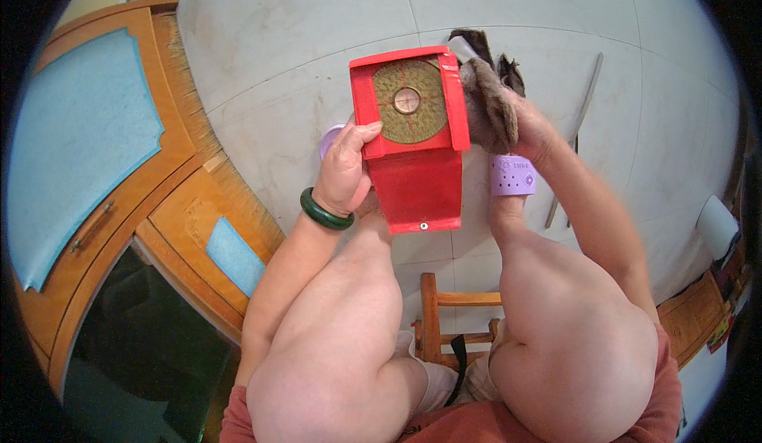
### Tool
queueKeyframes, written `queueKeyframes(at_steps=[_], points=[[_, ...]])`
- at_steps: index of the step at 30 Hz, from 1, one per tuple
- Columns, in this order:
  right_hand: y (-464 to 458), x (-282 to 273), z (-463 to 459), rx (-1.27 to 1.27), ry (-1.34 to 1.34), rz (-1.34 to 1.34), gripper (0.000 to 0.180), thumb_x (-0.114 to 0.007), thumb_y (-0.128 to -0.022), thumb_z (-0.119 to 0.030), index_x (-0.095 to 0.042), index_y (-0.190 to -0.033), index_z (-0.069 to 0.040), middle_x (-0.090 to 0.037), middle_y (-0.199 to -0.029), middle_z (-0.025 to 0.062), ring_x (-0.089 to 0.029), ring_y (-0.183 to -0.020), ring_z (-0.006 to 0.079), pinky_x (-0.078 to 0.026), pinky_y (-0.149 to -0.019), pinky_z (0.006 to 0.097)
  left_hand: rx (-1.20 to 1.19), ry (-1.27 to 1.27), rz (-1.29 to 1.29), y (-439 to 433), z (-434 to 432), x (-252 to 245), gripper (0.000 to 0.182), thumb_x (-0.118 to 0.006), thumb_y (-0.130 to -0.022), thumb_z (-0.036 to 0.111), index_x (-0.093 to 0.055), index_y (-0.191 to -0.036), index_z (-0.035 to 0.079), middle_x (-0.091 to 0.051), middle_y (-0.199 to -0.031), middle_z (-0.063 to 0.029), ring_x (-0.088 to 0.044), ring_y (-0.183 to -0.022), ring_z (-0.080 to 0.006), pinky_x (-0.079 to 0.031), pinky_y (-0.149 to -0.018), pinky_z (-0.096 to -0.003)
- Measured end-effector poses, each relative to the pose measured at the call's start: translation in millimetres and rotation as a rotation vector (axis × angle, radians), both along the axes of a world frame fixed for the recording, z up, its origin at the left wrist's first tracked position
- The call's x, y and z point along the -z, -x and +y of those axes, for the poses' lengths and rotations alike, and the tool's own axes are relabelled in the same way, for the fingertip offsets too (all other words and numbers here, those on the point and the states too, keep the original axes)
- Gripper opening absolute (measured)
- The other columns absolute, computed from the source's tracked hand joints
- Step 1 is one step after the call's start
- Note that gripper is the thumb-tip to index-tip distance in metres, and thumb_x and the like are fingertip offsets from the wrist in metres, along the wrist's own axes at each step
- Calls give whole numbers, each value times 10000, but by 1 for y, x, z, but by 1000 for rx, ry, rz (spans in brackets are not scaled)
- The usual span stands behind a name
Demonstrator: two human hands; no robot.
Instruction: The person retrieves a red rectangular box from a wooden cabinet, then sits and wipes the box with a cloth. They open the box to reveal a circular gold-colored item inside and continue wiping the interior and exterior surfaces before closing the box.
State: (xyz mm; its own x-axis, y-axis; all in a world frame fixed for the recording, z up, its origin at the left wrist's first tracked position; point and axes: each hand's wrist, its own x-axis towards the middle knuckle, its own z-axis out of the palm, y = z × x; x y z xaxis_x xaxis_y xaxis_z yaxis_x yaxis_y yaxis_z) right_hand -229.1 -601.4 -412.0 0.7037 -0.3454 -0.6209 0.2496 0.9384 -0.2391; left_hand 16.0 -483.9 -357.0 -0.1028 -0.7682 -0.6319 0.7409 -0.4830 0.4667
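My left hand [348,169] grips the left side of a red case [425,190], its thumb on the near left corner of the upper part. In that part sits a round, brass-coloured compass plate [390,124] with a small dial [407,100] at its centre and thin red cross lines. The case's flap hangs open toward me and has a metal snap near its edge. Against the right side of the case, my right hand [530,124] holds a brown-grey cloth [491,109]. Most of its fingers are hidden by the cloth. A green bangle [326,211] circles my left wrist.
A wooden cabinet [169,91] with blue panels stands at the left. Purple slippers [513,175] are on my feet, on the pale tiled floor [286,38]. A long thin strip [586,100] lies to the right. Below my legs is a wooden stool [428,300].
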Motion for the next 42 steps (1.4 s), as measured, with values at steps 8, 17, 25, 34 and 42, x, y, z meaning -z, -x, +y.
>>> queueKeyframes(at_steps=[8, 17, 25, 34, 42], points=[[-40, -24, 12, -137, 415, 110, 420, -466, -1009, -239, -434, -1383, -52, -580, -1229, 22, -542, -1080, 71, -456, -922, 250, 34, 38, -35, 15, -9, -7, 540, -361, -1012, 374, -373, -1380, -21, -470, -1381, -136, -480, -1252, -242, -378, -1068, -426], [-28, -17, -9, -303, 472, 184, 321, -488, -1004, -284, -601, -1163, -29, -632, -995, -29, -554, -866, 28, -475, -782, 223, 101, -74, 58, -16, -17, -4, 928, -196, -891, 752, -430, -1347, -20, -578, -1253, -159, -522, -1204, -248, -409, -1026, -411], [-41, -10, -14, -587, 830, 297, 394, -507, -991, -315, -627, -864, 39, -571, -698, -2, -474, -662, 66, -436, -599, 272, 310, -119, 75, -6, -22, -11, 623, -418, -983, 498, -466, -1296, -39, -585, -1244, -154, -590, -1115, -208, -470, -974, -355], [21, 14, -71, 295, 286, 365, 393, -450, -988, -354, -560, -1183, -31, -630, -1135, 146, -631, -982, 255, -515, -907, 437, 89, -50, 29, -9, -15, -20, 551, -424, -1005, 408, -444, -1333, -33, -551, -1296, -133, -551, -1176, -220, -448, -1006, -369], [18, -173, -47, -735, 887, 656, 468, -491, -850, -165, -494, -1296, -26, -589, -1191, 204, -569, -1099, 335, -468, -946, 424, 13, 78, -209, -36, -18, -29, 508, -400, -1017, 376, -423, -1355, -2, -531, -1319, -135, -538, -1193, -236, -436, -1018, -387]])
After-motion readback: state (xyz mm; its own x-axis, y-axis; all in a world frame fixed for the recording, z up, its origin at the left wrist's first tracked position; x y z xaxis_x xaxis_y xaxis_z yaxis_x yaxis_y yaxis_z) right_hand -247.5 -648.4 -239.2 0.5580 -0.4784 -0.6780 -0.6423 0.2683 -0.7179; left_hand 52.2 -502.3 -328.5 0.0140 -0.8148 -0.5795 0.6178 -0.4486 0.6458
